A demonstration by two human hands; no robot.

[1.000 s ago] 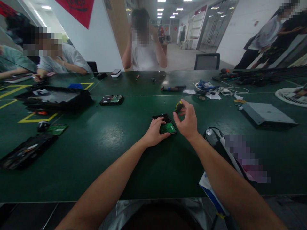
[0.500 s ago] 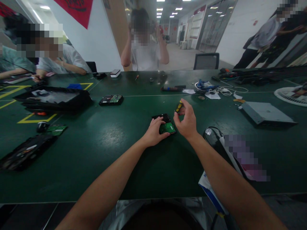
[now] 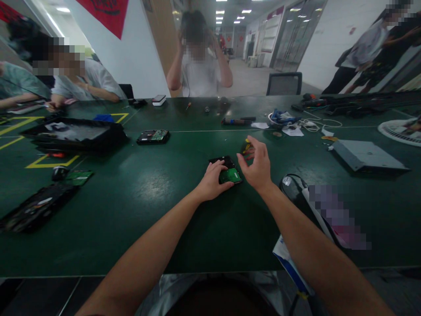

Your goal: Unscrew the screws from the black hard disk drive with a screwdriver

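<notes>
A black hard drive [image 3: 226, 169] with a green circuit board facing up lies on the dark green table [image 3: 138, 206]. My left hand [image 3: 212, 180] rests on its near left side, fingers curled over the edge, holding it down. My right hand [image 3: 257, 166] hovers just right of the drive, fingers pinched round the black and yellow handle of a screwdriver [image 3: 246, 146], most of which my fingers hide.
A second hard drive [image 3: 153, 136] lies further left. A black tray [image 3: 74, 134] and dark parts [image 3: 36, 208] sit at the left. A grey flat box [image 3: 365, 156] is at the right, cables [image 3: 289, 119] behind. People sit and stand beyond the far edge.
My right hand has turned the screwdriver handle in its fingers, so less of it shows now. My left hand and the drive have stayed put.
</notes>
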